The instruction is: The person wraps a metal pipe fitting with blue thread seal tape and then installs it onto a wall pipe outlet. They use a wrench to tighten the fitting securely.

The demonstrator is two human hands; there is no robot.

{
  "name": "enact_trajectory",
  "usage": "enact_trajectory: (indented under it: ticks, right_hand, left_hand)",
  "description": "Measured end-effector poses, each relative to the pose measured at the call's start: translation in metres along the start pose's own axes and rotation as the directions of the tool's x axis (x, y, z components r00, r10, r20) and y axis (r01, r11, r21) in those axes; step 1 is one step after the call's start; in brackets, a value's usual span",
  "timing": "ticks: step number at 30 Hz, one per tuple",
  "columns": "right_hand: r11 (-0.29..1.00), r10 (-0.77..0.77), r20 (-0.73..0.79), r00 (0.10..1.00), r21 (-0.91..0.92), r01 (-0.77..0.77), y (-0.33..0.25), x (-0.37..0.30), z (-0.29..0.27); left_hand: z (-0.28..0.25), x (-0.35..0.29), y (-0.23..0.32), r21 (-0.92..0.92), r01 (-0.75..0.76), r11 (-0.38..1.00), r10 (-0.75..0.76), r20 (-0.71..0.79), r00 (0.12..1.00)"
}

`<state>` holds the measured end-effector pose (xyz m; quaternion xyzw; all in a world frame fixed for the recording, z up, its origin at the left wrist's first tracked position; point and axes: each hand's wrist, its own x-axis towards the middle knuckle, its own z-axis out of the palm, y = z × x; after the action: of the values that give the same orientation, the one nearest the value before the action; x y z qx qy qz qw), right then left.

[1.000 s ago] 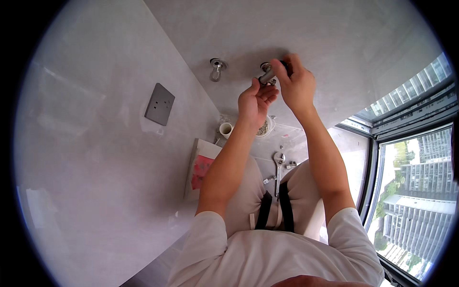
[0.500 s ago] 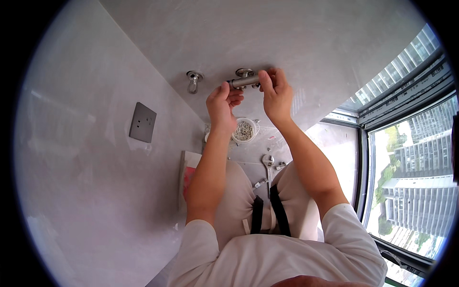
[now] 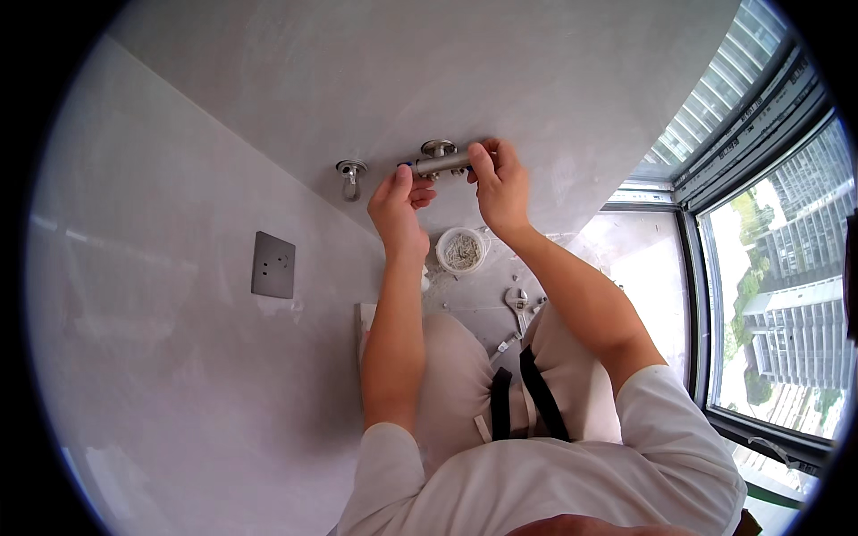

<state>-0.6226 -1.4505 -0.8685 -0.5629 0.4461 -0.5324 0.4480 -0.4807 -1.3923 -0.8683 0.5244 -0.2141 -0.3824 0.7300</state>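
Note:
A grey metal cylindrical valve tap lies crosswise against the wall, just below a round wall flange. Small fittings show along its underside. My left hand pinches its left end, thumb uppermost, where a bit of blue shows. Around the right end, my right hand closes with thumb and fingers; that end is mostly hidden in the grip. To the left, a second shiny metal fitting sticks out of the wall, untouched by either hand.
On the floor below stands a white tub holding many small pale pieces. An adjustable wrench lies near my knees among small loose parts. A grey socket plate is on the left wall; a black-framed window is at right.
The view has shifted, so the wall and floor sit differently. Both hands stay on the valve tap; the blue bit at its left end now shows by my left thumb.

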Motion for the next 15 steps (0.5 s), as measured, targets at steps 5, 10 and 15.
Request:
enact_trajectory:
  ticks: [5,10,15]
  right_hand:
    - [0.996,-0.055,-0.019,0.998,0.07,0.056,0.011,0.003,0.004]
    - [0.992,0.047,0.044,0.998,0.119,-0.052,0.014,0.0,0.005]
    - [0.971,0.065,0.193,0.979,0.213,-0.107,0.014,0.002,-0.01]
  left_hand:
    - [0.0,0.003,-0.004,-0.024,-0.023,0.999,0.023,-0.004,1.0]
    - [-0.004,0.004,-0.004,0.0,-0.008,1.0,0.008,0.006,1.0]
    - [-0.012,0.006,-0.004,-0.198,0.071,0.978,-0.02,0.245,0.969]
